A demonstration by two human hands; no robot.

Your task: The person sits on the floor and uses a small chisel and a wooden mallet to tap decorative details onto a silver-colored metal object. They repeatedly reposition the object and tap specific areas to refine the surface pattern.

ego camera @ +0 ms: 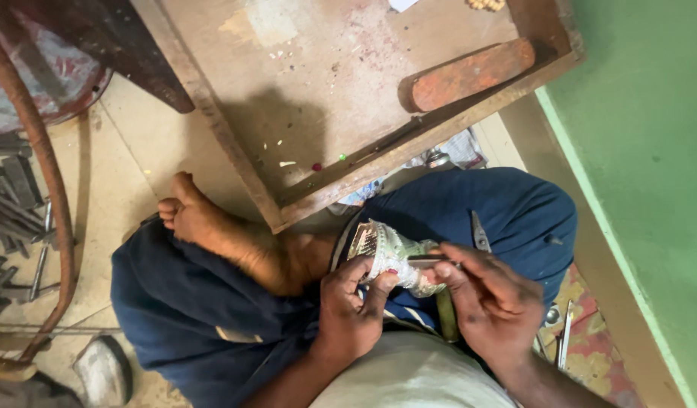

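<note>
While left hand (352, 302) grips silver ornament (390, 257), right hand (488, 298) pinches thin tool (431, 261).

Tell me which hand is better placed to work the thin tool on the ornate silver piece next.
Right. The right hand already pinches the thin metal tool, its tip against the ornate silver piece. The left hand grips that piece from below, steadying it over the lap.

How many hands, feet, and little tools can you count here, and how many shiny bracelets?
Hands: 2, the left hand and right hand
Bare foot: 1
Ornate silver bangle: 1
Thin metal tool in the right hand: 1
Small pliers on the lap: 1
Total: 6
</note>
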